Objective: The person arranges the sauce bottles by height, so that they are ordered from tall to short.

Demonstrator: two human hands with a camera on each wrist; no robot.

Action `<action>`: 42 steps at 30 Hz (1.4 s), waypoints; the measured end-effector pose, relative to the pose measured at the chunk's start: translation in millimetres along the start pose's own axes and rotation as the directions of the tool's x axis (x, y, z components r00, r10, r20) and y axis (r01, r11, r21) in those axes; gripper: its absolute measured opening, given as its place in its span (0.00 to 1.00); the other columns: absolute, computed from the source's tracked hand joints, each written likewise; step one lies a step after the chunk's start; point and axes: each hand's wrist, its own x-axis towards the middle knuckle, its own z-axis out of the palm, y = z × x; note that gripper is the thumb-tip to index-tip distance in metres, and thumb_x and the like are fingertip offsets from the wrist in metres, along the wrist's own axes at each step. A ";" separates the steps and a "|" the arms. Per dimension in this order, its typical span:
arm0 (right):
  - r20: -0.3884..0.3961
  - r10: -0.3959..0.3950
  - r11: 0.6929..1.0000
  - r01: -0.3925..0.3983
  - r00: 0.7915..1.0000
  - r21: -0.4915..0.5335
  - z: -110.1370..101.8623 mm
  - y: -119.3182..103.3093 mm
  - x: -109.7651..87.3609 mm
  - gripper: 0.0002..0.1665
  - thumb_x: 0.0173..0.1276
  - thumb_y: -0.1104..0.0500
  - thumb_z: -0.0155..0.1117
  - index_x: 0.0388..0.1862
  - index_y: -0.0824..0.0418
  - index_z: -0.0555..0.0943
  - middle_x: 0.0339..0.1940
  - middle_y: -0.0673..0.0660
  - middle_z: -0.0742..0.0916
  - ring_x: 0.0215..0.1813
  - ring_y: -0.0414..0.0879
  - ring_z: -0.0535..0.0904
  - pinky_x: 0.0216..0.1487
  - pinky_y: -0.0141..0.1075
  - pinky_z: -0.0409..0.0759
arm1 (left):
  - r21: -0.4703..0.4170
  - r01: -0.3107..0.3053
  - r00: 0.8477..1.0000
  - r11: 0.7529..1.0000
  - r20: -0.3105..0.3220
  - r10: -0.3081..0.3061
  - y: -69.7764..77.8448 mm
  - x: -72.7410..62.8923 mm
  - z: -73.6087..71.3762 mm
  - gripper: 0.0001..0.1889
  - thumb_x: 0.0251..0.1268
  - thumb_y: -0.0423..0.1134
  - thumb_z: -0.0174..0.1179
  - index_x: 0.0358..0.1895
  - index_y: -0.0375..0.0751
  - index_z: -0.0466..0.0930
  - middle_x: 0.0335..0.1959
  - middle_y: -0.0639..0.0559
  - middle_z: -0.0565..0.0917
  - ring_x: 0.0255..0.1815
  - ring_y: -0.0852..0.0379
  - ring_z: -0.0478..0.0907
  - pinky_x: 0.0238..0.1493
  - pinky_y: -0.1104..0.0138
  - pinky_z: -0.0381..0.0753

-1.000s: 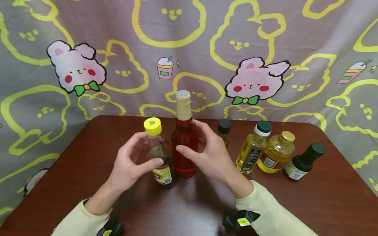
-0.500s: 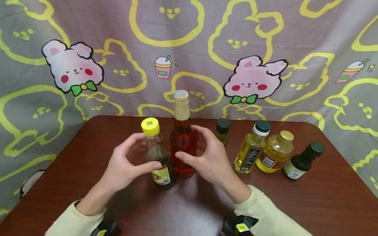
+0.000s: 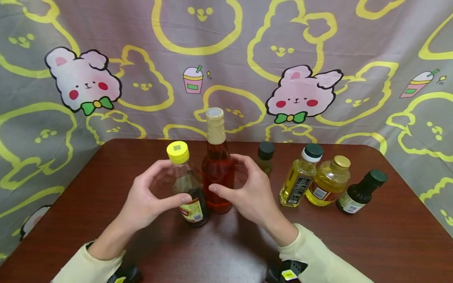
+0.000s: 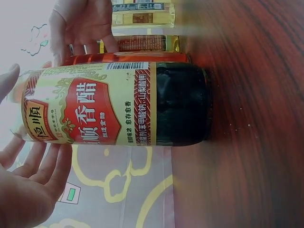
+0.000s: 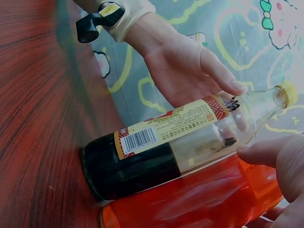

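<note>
A vinegar bottle (image 3: 192,196) with a yellow cap, dark liquid and a cream-and-red label stands upright left of the table's middle. My left hand (image 3: 146,200) holds it from the left, thumb on its front, fingers passing behind. Against its right side stands a taller bottle of red liquid (image 3: 217,173) with a pale gold neck. Around that one curves my right hand (image 3: 251,192), thumb in front and fingers mostly hidden behind the glass. In the left wrist view the vinegar label (image 4: 95,109) faces the camera; the right wrist view shows both bottles side by side.
To the right stand a dark-capped bottle (image 3: 265,157) partly behind my right hand, a square bottle of yellow oil (image 3: 299,181), a round gold-capped oil bottle (image 3: 327,184) and a small dark bottle (image 3: 357,196). A patterned curtain (image 3: 233,51) hangs behind the table (image 3: 389,239).
The head view has turned slightly, so everything sits a little further left in it. Both hands stay at the same two bottles, which keep their places on the table.
</note>
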 end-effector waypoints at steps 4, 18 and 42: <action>-0.005 0.009 1.000 -0.009 1.000 0.018 1.3 1.4 0.2 0.45 0.56 0.57 0.87 0.71 0.55 0.75 0.64 0.53 0.87 0.64 0.49 0.85 0.66 0.50 0.86 | 0.011 0.016 1.000 1.000 0.003 -0.016 -0.3 -0.4 -1.0 0.34 0.50 0.24 0.80 0.64 0.39 0.79 0.51 0.56 0.89 0.50 0.61 0.84 0.53 0.74 0.82; -0.078 -0.054 0.996 0.059 0.996 0.073 7.1 7.5 0.1 0.42 0.55 0.58 0.87 0.68 0.54 0.77 0.61 0.54 0.90 0.62 0.48 0.87 0.65 0.49 0.86 | 0.028 0.019 1.000 0.999 0.006 -0.020 1.5 -0.6 -0.3 0.34 0.51 0.25 0.80 0.64 0.40 0.79 0.50 0.60 0.88 0.49 0.63 0.84 0.52 0.74 0.83; -0.045 -0.048 0.999 0.047 0.998 -0.019 13.2 11.1 6.7 0.48 0.58 0.54 0.87 0.75 0.53 0.74 0.66 0.53 0.87 0.64 0.49 0.87 0.65 0.51 0.86 | 0.018 0.060 0.998 0.998 0.013 -0.060 1.6 0.2 -2.0 0.33 0.54 0.27 0.80 0.65 0.42 0.78 0.51 0.59 0.88 0.51 0.62 0.84 0.54 0.73 0.82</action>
